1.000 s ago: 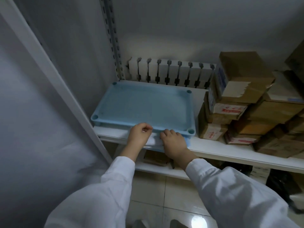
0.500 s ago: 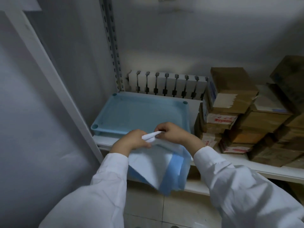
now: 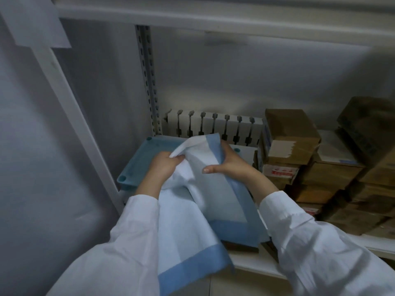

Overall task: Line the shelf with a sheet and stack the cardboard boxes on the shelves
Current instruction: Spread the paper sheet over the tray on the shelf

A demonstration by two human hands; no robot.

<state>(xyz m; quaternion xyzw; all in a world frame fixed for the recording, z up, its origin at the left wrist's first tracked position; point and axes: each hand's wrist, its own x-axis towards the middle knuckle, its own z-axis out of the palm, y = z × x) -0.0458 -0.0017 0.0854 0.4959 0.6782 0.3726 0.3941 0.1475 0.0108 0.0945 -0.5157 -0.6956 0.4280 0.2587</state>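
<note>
Sheet (image 3: 192, 221): white centre w/ blue border, part-unfolded and rumpled. It is held up in front of the shelf (image 3: 252, 263), over the near part of the blue tray (image 3: 133, 169). Its lower half hangs down past the shelf's front edge, btwn the two white sleeves (image 3: 128, 242).

Both hands are on the sheet. The left hand (image 3: 164, 165) grips a bunched white corner, fingers curled round the fabric. The right hand (image 3: 230, 165) holds the blue-bordered edge, w/ thumb laid across the front and fingers hidden behind the cloth. The hands are close together, w/ a raised fold of sheet btwn them.

The tray sits on the left end of the shelf, against the side wall. It has round sockets at its corners, and most of it is covered by the sheet.

Cardboard boxes (image 3: 290, 133) are stacked several high on the right part of the same shelf, just beside the right hand. Some have tape and red-printed labels, and the stack is uneven.

A row of white packs (image 3: 213, 124) stands upright along the back wall behind the tray. A slotted metal upright (image 3: 149, 82) is in the rear-left corner. The upper shelf (image 3: 213, 16) runs across the top of view. A paper slip (image 3: 36, 24) is stuck on the frame top-left.
</note>
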